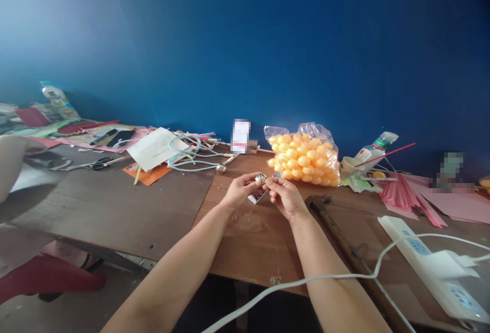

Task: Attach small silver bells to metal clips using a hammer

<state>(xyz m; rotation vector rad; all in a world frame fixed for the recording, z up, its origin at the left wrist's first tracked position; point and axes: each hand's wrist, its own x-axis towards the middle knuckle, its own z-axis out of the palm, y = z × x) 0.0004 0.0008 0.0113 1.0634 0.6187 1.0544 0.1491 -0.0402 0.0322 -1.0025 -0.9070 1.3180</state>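
My left hand (242,189) grips a small shiny silver ball (261,178) between thumb and fingertips, above the wooden table (237,241). Touching the ball's right side are the pinched fingertips of my right hand (285,195); whatever they hold is too small to make out. Just beneath both hands lies a small white-edged box (255,198), partly hidden by the fingers. A second silver ball (221,168) rests on the table farther left, beside a pale blue cable (202,169). Behind my right hand stands a clear bag of orange balls (306,157).
A dark hammer-like tool (333,228) lies right of my right forearm. A white cord (291,285) crosses above it from the power strip (432,266). Scissors (99,163), papers (156,148) and another person's arm (13,154) are at left. A bottle (377,150) leans at right.
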